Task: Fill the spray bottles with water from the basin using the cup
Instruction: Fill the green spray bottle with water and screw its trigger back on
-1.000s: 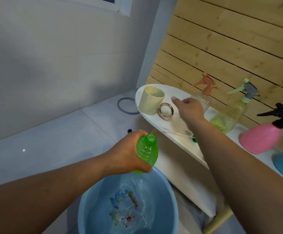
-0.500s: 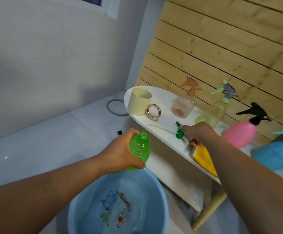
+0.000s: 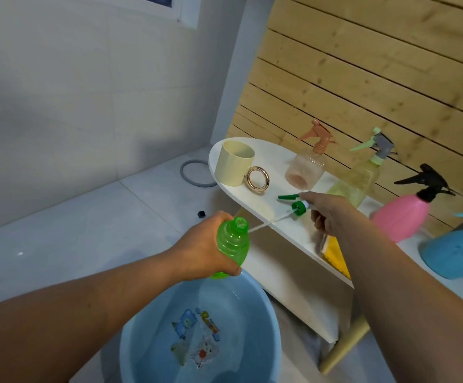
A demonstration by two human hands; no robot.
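My left hand [image 3: 202, 250] grips an uncapped green spray bottle [image 3: 231, 248] above the rim of the blue basin [image 3: 269, 308], which holds water. My right hand [image 3: 327, 211] pinches the green spray head [image 3: 296, 204] over the white shelf. The head's thin white tube [image 3: 269, 223] points toward the bottle's mouth, its tip just beside it. A cream cup [image 3: 233, 167] with a metal ring handle [image 3: 258, 179] stands upright at the shelf's left end.
On the white shelf [image 3: 274, 164] stand a pink-topped clear bottle [image 3: 307, 167], a yellowish bottle [image 3: 360, 178], a pink bottle [image 3: 401, 217] and a blue one [image 3: 456, 252]. A yellow cloth [image 3: 335, 255] lies under my right arm. A grey ring [image 3: 194, 172] lies on the floor.
My right hand left the area near the cup, picked up the green spray head from the shelf and lifted it, bringing its tube toward the green bottle's mouth. My left hand kept holding the bottle.
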